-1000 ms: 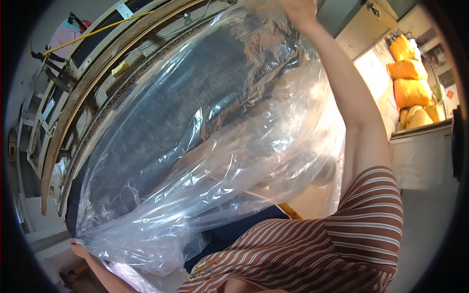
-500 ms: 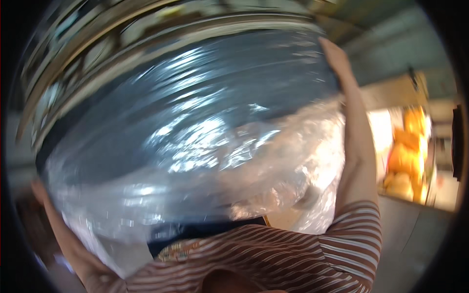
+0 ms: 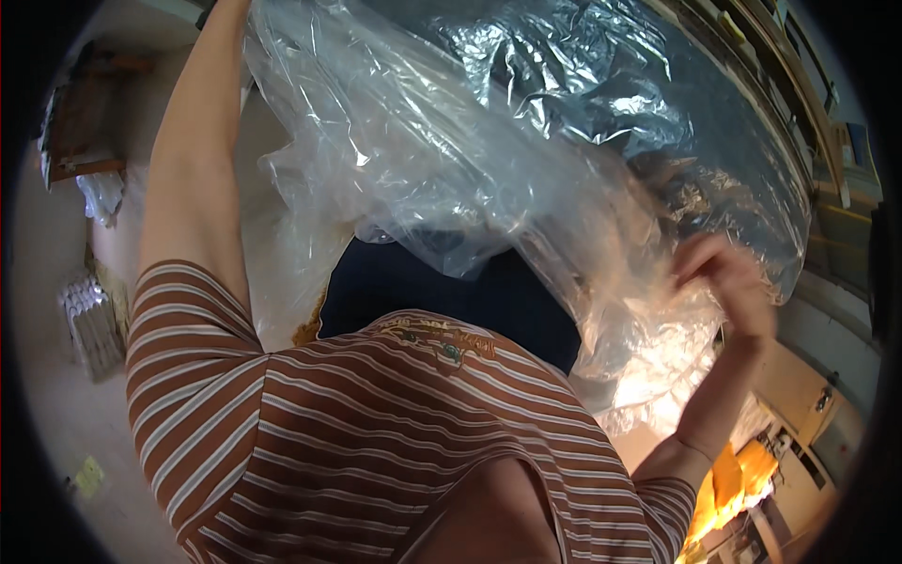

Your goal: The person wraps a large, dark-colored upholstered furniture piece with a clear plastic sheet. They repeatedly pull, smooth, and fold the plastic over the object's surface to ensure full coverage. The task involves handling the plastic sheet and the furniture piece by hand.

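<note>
Big sheet of clear film point(image 3: 404, 141) here, spread over the dark panel point(image 3: 752, 141) and spilling off its near edge in loose folds, right down over the dark trousers point(image 3: 451, 291)! Along the panel's far edge run the wooden rails point(image 3: 799, 85), and towards the right-hand corner the film wrinkles tightly, glinting.

Look at the right hand point(image 3: 723, 273): it's at the film's right side, wrist bent, a smear of blur. The fingers look curled and about half open, but whether they pinch any plastic, I can't tell. And the left? The left arm point(image 3: 202, 160) reaches straight out past the film's left side, the left hand is out of sight, and I can't say how its fingers stand or what they have.

Arms wide apart, and that strikes me as the right stance for a sheet this broad. To handle it well, I'd say, take the very hem on each side, not a fistful from the middle, and pull evenly outward so the bunched folds open up. Pinch gently; thin film probably stretches or tears under a hard tug. Mind the rails, which could snag it, and keep that hanging slack clear of the feet.
</note>
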The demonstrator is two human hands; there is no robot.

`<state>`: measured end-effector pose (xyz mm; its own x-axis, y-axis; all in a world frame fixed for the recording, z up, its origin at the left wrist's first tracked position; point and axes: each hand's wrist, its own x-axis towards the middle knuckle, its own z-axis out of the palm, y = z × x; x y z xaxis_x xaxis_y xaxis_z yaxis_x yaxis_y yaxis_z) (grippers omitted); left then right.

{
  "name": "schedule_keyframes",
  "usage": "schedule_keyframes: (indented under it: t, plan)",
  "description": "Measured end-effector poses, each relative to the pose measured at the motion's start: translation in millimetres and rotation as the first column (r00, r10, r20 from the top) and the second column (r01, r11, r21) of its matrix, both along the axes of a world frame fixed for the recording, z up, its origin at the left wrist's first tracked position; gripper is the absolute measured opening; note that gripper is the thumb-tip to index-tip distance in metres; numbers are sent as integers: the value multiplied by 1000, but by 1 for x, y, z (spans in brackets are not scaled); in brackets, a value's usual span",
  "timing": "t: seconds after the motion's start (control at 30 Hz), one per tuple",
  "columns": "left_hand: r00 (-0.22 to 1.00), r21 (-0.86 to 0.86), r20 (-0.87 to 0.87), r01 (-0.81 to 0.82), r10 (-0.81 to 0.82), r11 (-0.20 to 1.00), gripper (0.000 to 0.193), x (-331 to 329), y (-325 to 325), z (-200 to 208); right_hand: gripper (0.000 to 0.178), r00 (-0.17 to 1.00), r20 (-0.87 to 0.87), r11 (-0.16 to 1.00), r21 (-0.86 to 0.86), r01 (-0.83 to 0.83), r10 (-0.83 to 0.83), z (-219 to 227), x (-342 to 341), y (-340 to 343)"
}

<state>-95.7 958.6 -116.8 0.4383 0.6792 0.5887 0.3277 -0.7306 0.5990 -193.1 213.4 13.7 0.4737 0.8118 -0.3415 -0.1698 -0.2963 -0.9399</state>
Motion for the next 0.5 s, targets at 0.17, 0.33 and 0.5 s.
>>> schedule_keyframes:
  t: [0.17,0.33,0.5]
  plan:
    - [982,2,186,-43,42,999,35,1,39,-3,67,757,598,916,-402,-3,265,-115,-98,86]
    - [963,-84,262,-38,59,996,34,-8,38,16,43,633,774,882,-315,349,26,-179,-71,142]
    - [919,-290,363,271,-157,918,26,-6,7,15,15,863,127,872,61,485,-489,-72,-69,94]
